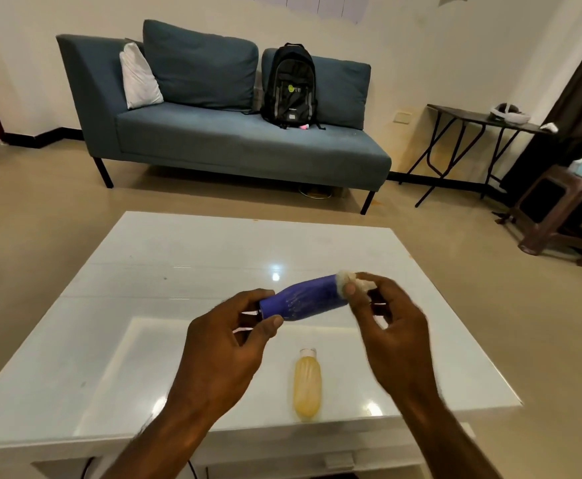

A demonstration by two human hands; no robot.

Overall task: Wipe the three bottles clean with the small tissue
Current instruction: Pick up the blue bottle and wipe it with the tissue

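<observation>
While the left hand (244, 326) pinches one end of the blue bottle (305, 300) between thumb and fingers, the bottle hangs in the air above the white tabletop (179, 257), its long axis running from lower left up to the right. At that upper right end the right hand (386, 312) is closed on the small tissue (346, 280), pressing the wad against the bottle's end; the hand is blurred, so which fingers do the pinching cannot be told. The whole blue body therefore lies leftward and slightly down from the tissue, toward the left hand, and that is probably the way a wiping stroke would have to travel, along the axis. A yellow bottle (307, 383) lies on its side on the tabletop just below and between the hands, cap pointing away, nearer to the right hand. A third bottle is not in view, so how much of the job is left is hard to judge
</observation>
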